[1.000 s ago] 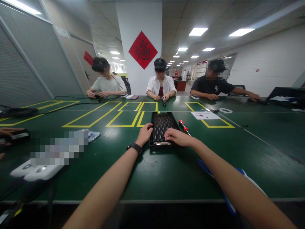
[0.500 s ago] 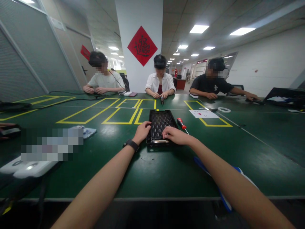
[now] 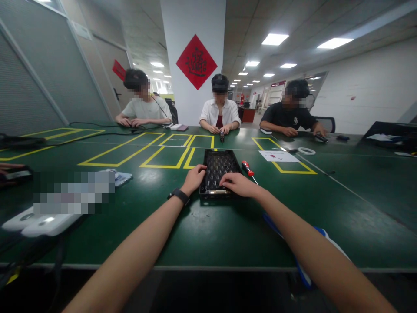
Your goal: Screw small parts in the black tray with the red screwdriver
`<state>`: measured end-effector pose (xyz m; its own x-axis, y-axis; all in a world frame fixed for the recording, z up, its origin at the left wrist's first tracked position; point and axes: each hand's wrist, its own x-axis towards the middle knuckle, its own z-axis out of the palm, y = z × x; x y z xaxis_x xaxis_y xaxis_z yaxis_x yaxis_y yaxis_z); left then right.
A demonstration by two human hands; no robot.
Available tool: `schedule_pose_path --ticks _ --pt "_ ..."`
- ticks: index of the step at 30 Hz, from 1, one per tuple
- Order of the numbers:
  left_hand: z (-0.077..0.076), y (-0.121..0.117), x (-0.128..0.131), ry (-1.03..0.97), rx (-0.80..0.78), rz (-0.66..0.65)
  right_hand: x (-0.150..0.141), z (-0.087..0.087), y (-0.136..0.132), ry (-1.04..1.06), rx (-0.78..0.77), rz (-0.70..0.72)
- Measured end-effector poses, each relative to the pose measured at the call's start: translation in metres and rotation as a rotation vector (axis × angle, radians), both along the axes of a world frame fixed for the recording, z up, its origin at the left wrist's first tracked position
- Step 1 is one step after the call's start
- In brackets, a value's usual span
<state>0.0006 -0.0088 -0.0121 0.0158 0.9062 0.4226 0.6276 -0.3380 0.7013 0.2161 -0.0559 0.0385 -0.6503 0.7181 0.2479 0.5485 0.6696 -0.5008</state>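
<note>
A black rectangular tray (image 3: pixel 216 159) lies on the green table, its floor covered by a pattern of small shiny shapes. A pale metallic bar (image 3: pixel 217 191) runs along its near end. My left hand (image 3: pixel 194 179), a dark band on its wrist, grips the tray's left rim with bent fingers. Over the near right part of the tray is my right hand (image 3: pixel 239 184), its thumb and fingers drawn together low inside. Whatever they pinch is too small or hidden to make out. Just right of the tray lies a red-handled screwdriver (image 3: pixel 248 168).
Three people sit across the green table (image 3: pixel 182 243). A printed sheet (image 3: pixel 279 156) and a white ring (image 3: pixel 306 151) lie to the right. A blue-and-white item (image 3: pixel 329 239) is partly behind my right forearm. White devices (image 3: pixel 48 221) and cables occupy the left.
My right hand has shifted slightly left within the tray; my left hand keeps its place. The person at the far right has drawn an outstretched arm inward.
</note>
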Motion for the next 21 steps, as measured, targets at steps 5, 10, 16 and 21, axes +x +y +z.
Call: schedule_pose_path --ticks 5,10,16,21 --pt "0.001 -0.001 0.0 0.01 -0.012 0.003 0.005 0.006 0.001 0.037 0.01 0.085" --pt "0.0 0.001 0.0 0.014 -0.004 0.0 0.015 0.014 0.0 -0.02 0.035 0.162" --pt "-0.002 0.003 -0.001 0.024 -0.006 0.005 0.016 0.01 0.002 -0.03 -0.029 0.167" --pt "-0.001 0.002 0.0 0.028 -0.007 0.011 0.014 0.006 0.004 -0.022 -0.05 0.154"
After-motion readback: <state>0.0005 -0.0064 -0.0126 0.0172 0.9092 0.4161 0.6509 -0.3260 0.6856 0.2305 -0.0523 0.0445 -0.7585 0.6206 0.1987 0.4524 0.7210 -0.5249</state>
